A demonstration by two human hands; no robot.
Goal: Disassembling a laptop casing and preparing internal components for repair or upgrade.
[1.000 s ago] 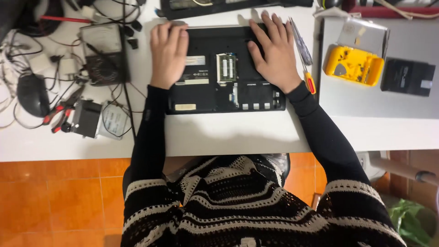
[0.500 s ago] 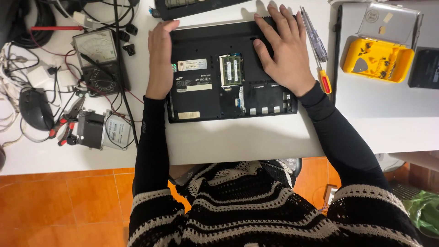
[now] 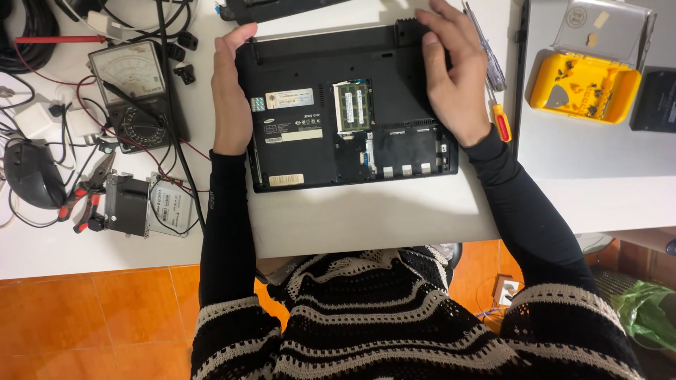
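Note:
A black laptop [image 3: 310, 151] lies upside down on the white table [image 3: 366, 214], its bottom cover off so that a green memory module [image 3: 352, 105] and an empty bay show. My left hand [image 3: 231, 95] grips the laptop's left edge, thumb side against the casing. My right hand [image 3: 454, 74] lies palm down on the laptop's far right corner, fingers curled over the back edge. A screwdriver with a red and yellow handle [image 3: 493, 91] lies on the table just right of my right hand.
Left of the laptop sit an analogue multimeter [image 3: 130, 91], a hard drive [image 3: 144, 204], red-handled pliers [image 3: 88, 193], a black mouse [image 3: 32, 172] and tangled cables. On the right are a yellow parts tray [image 3: 584, 88], a silver lid [image 3: 609, 24] and a black drive [image 3: 655, 98].
My left hand has slid off the top of the laptop to its left edge. My right hand stays on the right corner. The view has shifted slightly.

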